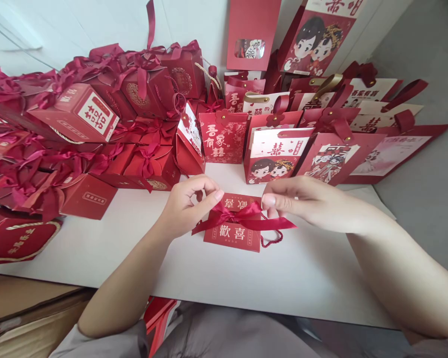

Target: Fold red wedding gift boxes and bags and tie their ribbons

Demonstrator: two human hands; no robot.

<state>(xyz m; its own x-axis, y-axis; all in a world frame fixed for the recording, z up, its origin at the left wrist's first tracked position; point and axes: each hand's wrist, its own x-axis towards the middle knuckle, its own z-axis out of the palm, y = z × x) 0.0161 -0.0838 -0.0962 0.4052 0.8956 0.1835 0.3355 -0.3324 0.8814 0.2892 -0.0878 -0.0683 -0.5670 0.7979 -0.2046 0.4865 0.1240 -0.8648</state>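
Ribbon (pixel 234 217), satiny and crimson, is tied in a bow across a small red card box (pixel 232 232) with pale printed characters, lying on the smooth white tabletop (pixel 302 278). Take that box as the dial's centre, twelve toward the white wall (pixel 115 25). A twisted red cord (pixel 272 243) loops out near four o'clock. Close by at ten, the left hand (pixel 188 205) has thumb and curled fingers drawn together beside one soft loop; at two, the right hand (pixel 302 204) bends its fingers toward the other loop. Whether either pinches satin, I can't tell. Farther out at ten, angular ribboned boxes (pixel 78 117) are heaped; at one stand flat-sided paper bags (pixel 269 139), some with strap handles.
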